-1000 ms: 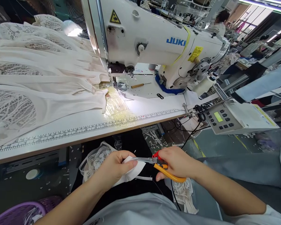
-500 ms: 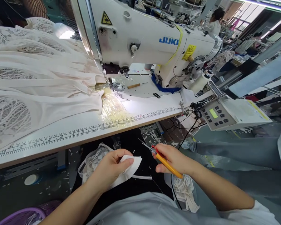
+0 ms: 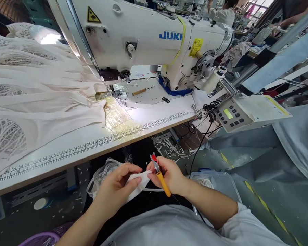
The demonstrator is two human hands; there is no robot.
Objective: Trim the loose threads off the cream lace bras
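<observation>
My left hand (image 3: 114, 188) pinches a white piece of fabric (image 3: 140, 181) between thumb and fingers, above my lap. White lace and trim (image 3: 102, 176) lie just behind that hand and appear to belong to the same garment. Scissors with orange handles (image 3: 164, 185) and a red part near the blades rest in my right hand (image 3: 170, 176), whose fingers are closed round them. The thumb and fingertips of this hand also meet the far edge of the fabric. The blades point up and away from me, not on the cloth.
A sewing machine (image 3: 149, 44) stands on a table with a printed ruler edge (image 3: 74, 152). Cream lace garments (image 3: 48, 102) cover its left side. An awl (image 3: 143, 91) lies by the needle. A control box (image 3: 248, 112) juts out right. A clear bin (image 3: 220, 177) and purple basket (image 3: 41, 237) flank me.
My right hand has moved left with the scissors and now touches the fabric edge held in my left hand. The view has shifted, and a person at the right has moved.
</observation>
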